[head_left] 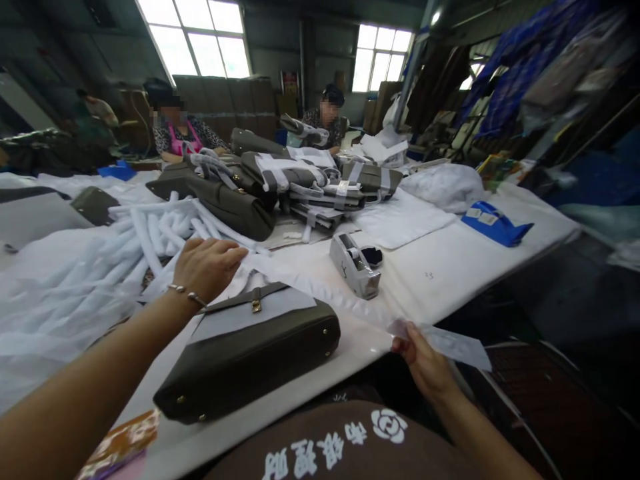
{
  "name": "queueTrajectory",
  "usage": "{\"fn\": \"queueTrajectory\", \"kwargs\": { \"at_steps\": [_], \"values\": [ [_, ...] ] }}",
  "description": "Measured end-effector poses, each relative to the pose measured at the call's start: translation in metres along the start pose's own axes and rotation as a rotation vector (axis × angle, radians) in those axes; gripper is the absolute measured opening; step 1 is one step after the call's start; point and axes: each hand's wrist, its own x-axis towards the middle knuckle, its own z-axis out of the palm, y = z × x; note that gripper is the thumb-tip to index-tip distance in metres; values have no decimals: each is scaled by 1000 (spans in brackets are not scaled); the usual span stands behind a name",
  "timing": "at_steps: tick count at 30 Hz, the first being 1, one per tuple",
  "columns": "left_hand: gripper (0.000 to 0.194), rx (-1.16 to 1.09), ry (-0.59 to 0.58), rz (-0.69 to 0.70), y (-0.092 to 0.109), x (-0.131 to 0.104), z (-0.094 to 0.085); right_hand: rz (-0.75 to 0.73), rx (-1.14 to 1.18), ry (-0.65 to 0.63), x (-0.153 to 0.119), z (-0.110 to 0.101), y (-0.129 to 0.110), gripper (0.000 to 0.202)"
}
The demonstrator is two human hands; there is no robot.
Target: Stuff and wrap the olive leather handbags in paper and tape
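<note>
My left hand (207,268), with a bracelet at the wrist, is closed around one end of a long translucent strip (335,293), above the dark olive handbag. My right hand (417,353) pinches the same strip at the table's front edge, and its loose end hangs out to the right. Between my hands and my body lies the handbag (255,353) on its side, its base studs towards me, with white sheet over its front around a gold clasp (257,305). Behind the strip stands a grey tape dispenser (354,265).
White foam rolls (150,233) heap at the left. Several wrapped olive bags (300,177) pile up at the table's middle. A blue packet (493,222) lies right on the white table (440,280). Two people (173,130) sit across; another stands far left.
</note>
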Motion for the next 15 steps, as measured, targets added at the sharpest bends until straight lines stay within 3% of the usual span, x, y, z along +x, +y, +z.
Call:
{"fn": "queueTrajectory", "kwargs": {
  "at_steps": [4, 7, 9, 12, 15],
  "values": [
    [30, -67, -79, -135, 8, 68, 44, 37, -91, 82, -10, -14, 14, 27],
    [39, -231, -200, -204, 24, 99, 82, 59, -162, 85, -17, -20, 26, 26],
    [43, -319, -286, -185, 36, 105, 107, 89, -221, 87, -20, -22, 35, 30],
    [40, -377, -404, -125, 52, 97, 139, 175, -327, 73, -24, -24, 48, 39],
    [41, -396, -483, -122, 55, 79, 157, 239, -403, 6, -29, -27, 58, 48]
  ]
}}
